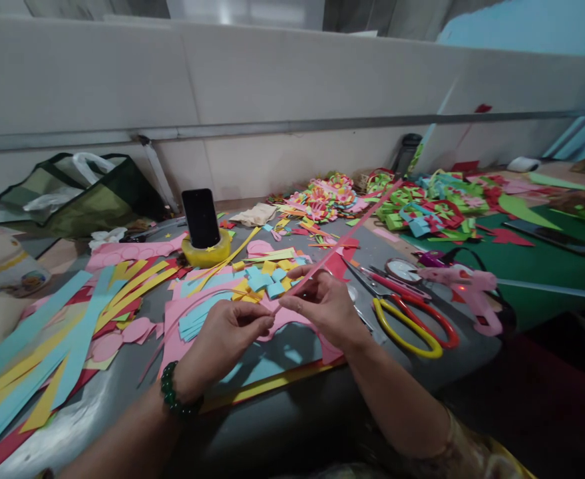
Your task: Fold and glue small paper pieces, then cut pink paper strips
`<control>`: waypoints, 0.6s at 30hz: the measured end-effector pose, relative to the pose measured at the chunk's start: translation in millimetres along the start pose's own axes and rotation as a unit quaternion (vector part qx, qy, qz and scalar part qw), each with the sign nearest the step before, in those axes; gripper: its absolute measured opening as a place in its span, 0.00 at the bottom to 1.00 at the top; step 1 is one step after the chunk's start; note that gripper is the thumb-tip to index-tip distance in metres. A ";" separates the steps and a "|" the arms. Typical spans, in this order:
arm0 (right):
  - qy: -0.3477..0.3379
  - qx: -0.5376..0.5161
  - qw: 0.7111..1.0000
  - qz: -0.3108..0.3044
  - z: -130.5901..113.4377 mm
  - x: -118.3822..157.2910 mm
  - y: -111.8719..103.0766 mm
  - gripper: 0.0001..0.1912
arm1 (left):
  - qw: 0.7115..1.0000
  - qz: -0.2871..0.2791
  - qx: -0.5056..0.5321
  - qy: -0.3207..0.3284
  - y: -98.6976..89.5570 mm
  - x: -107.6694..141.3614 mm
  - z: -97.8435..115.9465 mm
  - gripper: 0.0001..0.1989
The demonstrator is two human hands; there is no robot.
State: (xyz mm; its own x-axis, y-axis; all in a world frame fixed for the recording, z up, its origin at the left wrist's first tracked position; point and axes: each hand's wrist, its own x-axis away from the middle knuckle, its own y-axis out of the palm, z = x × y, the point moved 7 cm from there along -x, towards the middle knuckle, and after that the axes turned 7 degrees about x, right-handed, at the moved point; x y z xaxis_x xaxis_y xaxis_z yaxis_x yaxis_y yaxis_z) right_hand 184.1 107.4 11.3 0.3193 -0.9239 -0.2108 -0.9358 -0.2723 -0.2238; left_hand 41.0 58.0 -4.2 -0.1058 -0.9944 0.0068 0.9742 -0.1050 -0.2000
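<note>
A long, thin pink strip (349,233) slants up to the right from between my hands. My left hand (225,339), with a dark green bead bracelet (175,392) at the wrist, pinches its lower end between thumb and fingertips. Closed around the strip a little higher is my right hand (327,303). Under the hands lie pink cut-out sheets (297,332) on a light blue sheet (257,369). Small blue and yellow folded pieces (267,278) are heaped just beyond my fingers. Another pink strip (172,326) curves on the left side.
Scissors (406,326) with yellow and red handles and a pink glue gun (466,289) lie on the right. A phone (201,219) stands in a yellow tape roll (207,251). Coloured strips (72,326) cover the left; finished-looking colourful pieces (322,196) are piled behind. Another person's hand (584,198) shows far right.
</note>
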 end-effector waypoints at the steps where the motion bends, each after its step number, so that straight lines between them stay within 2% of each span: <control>1: -0.001 -0.006 1.000 -0.001 -0.5 0.0 -0.4 0.22 | 1.000 0.001 0.001 -0.003 -0.2 0.0 -0.4 0.11; 5: 0.011 -0.036 0.997 -0.064 -1.4 1.9 11.2 0.25 | 1.000 0.009 0.004 -0.006 -0.3 0.0 1.9 0.11; 7: 0.013 -0.026 0.997 -0.075 -0.8 2.1 14.6 0.23 | 1.000 0.011 0.006 -0.006 -0.3 0.0 4.4 0.10; 11: -0.004 0.001 1.000 -0.020 -0.9 -0.8 5.2 0.18 | 1.000 0.021 0.011 -0.017 -3.2 -0.1 8.1 0.09; 18: -0.003 -0.054 0.998 0.017 -4.7 -1.7 -4.4 0.22 | 0.999 0.036 0.028 -0.014 -7.6 0.0 9.8 0.08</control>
State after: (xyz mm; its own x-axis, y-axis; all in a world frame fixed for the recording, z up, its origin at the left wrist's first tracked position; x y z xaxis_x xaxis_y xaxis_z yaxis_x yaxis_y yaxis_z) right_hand 187.0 108.9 17.1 0.2885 -0.9314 -0.2219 -0.9564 -0.2693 -0.1133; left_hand 35.5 58.7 7.0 -0.0309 -0.9993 0.0229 0.9886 -0.0340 -0.1468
